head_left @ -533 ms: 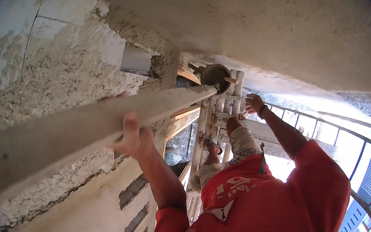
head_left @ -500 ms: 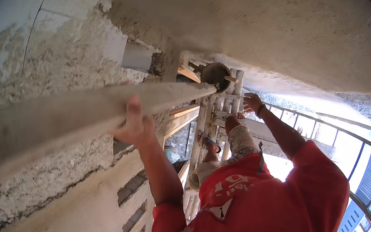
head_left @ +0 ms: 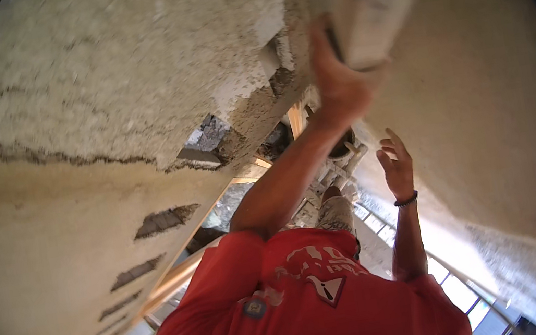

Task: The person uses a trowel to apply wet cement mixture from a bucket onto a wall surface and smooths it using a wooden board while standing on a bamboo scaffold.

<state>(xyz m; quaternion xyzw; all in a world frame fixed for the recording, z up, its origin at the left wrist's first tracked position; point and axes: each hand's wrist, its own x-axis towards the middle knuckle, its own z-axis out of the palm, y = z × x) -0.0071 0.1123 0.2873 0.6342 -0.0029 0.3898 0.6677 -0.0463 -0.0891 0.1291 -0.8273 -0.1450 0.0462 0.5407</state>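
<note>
My left hand (head_left: 343, 90) is raised and wrapped around the end of a long, mortar-stained straight bar (head_left: 388, 0). Blurred by motion, the bar runs up past the top edge, in front of the smooth plastered wall. I cannot tell whether it touches that wall. Lower and to the right, my right hand (head_left: 397, 165) is held up with fingers apart and nothing in it; a dark beaded bracelet (head_left: 406, 199) circles its wrist. A mortar bucket (head_left: 342, 145) stands below, partly hidden by my left forearm.
Rough, part-plastered wall (head_left: 115, 72) fills the left, with slotted openings (head_left: 165, 221) in its smoother lower part. On the right rises the smooth plastered wall (head_left: 480, 101). Wooden beams (head_left: 176, 275) lie below, beside the pole platform (head_left: 332, 179). A metal railing (head_left: 449, 265) runs at lower right.
My left hand has swung the bar from the left, across the rough wall, to the upper right. My right hand has risen, and the view has turned.
</note>
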